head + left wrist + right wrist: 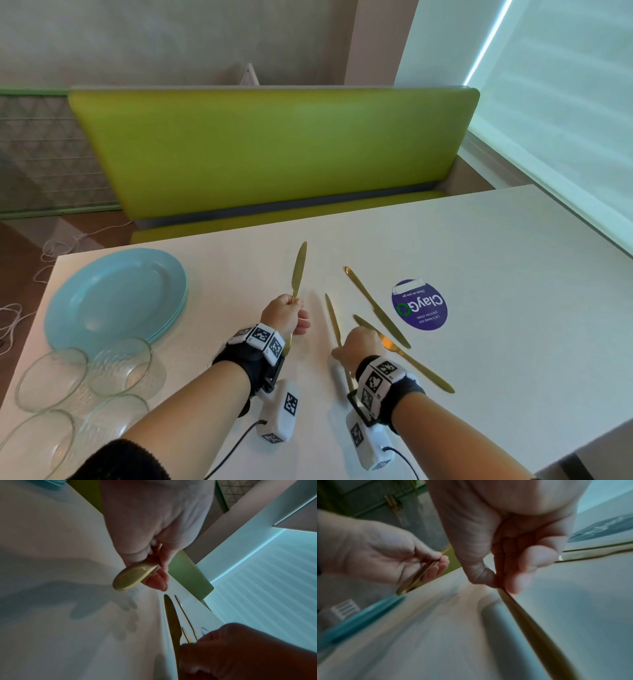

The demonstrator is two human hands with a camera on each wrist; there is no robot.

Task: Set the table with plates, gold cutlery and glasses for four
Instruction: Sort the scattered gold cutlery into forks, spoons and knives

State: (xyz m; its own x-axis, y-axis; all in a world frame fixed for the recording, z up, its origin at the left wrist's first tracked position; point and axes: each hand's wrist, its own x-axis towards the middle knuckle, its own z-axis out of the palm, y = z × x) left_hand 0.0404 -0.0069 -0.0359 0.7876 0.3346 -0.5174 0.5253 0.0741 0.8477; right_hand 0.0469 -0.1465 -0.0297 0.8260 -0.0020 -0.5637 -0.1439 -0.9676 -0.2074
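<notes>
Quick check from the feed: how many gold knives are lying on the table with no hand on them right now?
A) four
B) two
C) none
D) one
B: two loose knives lie crossed beside the round sticker, while the left hand holds a third knife and the right hand pinches a fourth knife.

You have gold knives (376,306) of polished, shiny metal on a smooth matt white table (496,260). Your stacked blue plates (113,294) look glossy, the bowls (51,377) are clear glass, and the green bench (267,144) has smooth, slightly shiny upholstery.
</notes>
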